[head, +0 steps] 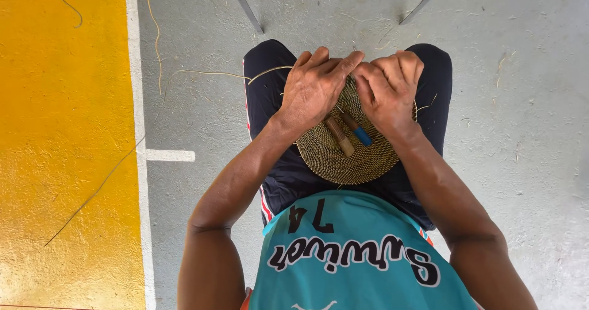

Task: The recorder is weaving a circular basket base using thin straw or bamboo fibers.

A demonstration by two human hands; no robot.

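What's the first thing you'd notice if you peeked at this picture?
Two hands, the left hand and right hand, press together on the far edge of a round woven coil mat resting on the person's lap. Two small stick tools lie on the mat, one blue-tipped. A bright yellow floor strip fills the left.

We look down on a grey concrete floor [521,101] with a yellow painted area [61,132] on the left, edged by a white line [136,70]. Loose straw strands [92,193] lie across it. Two metal legs [244,4] show at top.
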